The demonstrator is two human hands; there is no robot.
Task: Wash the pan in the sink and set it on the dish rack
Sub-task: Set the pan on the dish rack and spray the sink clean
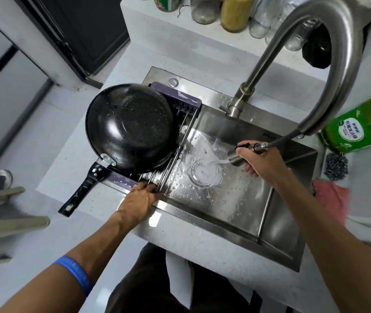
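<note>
Setting: pale bench point(85, 123) with a steel sink point(236, 199) set into it; jars line the ledge along the far edge.
Pan: black pan point(129, 126) lies bottom-up and beaded with water on the dish rack point(180, 102) across the sink's left end, its handle point(83, 188) jutting past the near-left corner.
Left hand: left hand point(140, 199) rests at the sink's near edge, fingers curled round the rack's rods.
Right hand: right hand point(259, 159) grips the pull-out spray head point(240, 155), fingers wrapped round it, water running toward the drain point(206, 172).
Stage: pan looks washed and racked; what remains seems to be rinsing the basin.
Risk: a tug on the rods could shift the rack and tip the overhanging pan; the spray may splash past the rim if the head swings.
Unclear: rack's length under the pan is hidden; right fingertips sit behind the spray head; the green bottle point(360, 123) label is unreadable; the pink cloth point(331, 197) is blurred.
</note>
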